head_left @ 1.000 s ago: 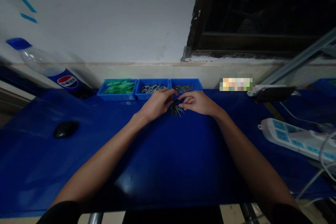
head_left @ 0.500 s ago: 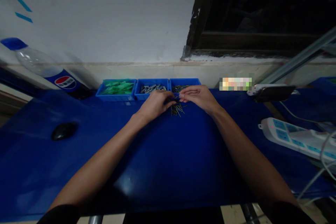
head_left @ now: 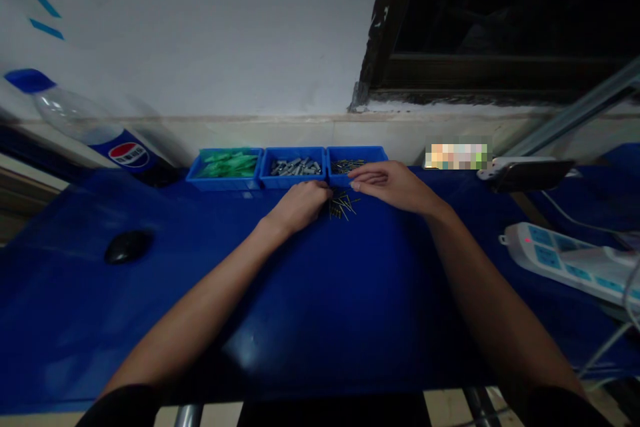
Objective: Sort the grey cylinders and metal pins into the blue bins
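Observation:
A small pile of thin metal pins (head_left: 341, 205) lies on the blue table top (head_left: 320, 293) in front of three blue bins. My left hand (head_left: 300, 205) rests curled at the pile's left edge, fingers closed; what they hold is hidden. My right hand (head_left: 395, 185) lies just right of the pile, its fingers pressed together and pointing left at the front rim of the right bin (head_left: 356, 161), which holds dark pins. The middle bin (head_left: 294, 165) holds grey metal pieces. The left bin (head_left: 227, 165) holds green plastic parts.
A Pepsi bottle (head_left: 95, 130) lies at the far left by the wall. A black mouse (head_left: 129, 246) sits on the left of the table. A white power strip (head_left: 570, 263) with cables and a dark device (head_left: 525, 173) are on the right.
My right hand lifted from the pile and went back toward the right bin's rim. My left hand stayed at the pile. The view shifted slightly.

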`<state>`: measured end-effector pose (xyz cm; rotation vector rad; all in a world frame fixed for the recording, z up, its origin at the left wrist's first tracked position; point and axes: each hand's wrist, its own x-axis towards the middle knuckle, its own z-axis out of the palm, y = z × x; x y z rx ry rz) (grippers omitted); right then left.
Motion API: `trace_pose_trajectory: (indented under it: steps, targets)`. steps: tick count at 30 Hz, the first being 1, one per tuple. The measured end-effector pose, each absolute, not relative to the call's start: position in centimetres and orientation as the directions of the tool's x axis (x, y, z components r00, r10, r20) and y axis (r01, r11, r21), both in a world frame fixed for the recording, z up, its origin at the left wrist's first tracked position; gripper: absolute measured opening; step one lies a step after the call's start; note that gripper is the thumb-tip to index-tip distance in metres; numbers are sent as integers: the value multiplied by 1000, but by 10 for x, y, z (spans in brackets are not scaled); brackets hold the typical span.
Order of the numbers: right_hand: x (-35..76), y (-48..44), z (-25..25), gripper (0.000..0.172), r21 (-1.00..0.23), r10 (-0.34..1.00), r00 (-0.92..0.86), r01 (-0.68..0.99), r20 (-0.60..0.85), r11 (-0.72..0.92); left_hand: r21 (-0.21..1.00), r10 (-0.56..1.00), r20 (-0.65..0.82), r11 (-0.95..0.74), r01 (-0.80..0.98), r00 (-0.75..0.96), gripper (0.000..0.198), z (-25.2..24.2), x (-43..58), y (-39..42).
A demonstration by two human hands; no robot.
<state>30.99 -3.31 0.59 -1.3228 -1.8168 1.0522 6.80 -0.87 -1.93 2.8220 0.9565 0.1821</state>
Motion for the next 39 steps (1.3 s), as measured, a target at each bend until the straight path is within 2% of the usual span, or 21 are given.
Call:
trace_pose_trajectory:
  steps: [3, 8, 12, 16, 22, 28, 32, 35, 37, 39]
  targets:
    - [308, -35, 6, 27, -883, 940, -341, 436, 18, 175, 171, 633, 70, -769, 615, 771, 29, -19, 69, -9]
    - [307, -35, 3, 28, -875, 923, -383, 442, 14, 197, 247, 644, 157, -759, 602, 748, 29, -24, 68, -6]
    - [308, -34, 1, 29, -869, 935, -355, 457, 16, 189, 406, 632, 269, -759, 509, 727, 34, -24, 66, -3]
    - [310, -31, -3, 28, -892, 946, -323, 428, -4, 142, 593, 672, 338, -695, 406, 658, 28, -16, 66, -2]
    - [304, -32, -4, 30, -955, 934, -355, 290, -46, 63, 691, 700, 351, -642, 332, 621, 22, -7, 65, -4]
    - [297, -31, -7, 23, -968, 949, -311, 249, -58, 22, 678, 699, 346, -648, 347, 626, 23, -4, 63, -4]
    - [304, -29, -6, 19, -962, 982, -189, 264, 16, 67, 536, 664, 268, -705, 465, 698, 19, -11, 61, 0]
    - [311, -29, -2, 30, -962, 989, -96, 241, 112, 132, 414, 630, 212, -750, 515, 747, 27, -21, 62, 1]
    - [313, -29, -1, 42, -962, 988, -61, 227, 141, 151, 369, 628, 196, -759, 537, 753, 33, -27, 64, 0]
    - [314, -29, 0, 44, -962, 988, -38, 225, 149, 154, 345, 636, 184, -756, 557, 750, 33, -30, 66, -3]
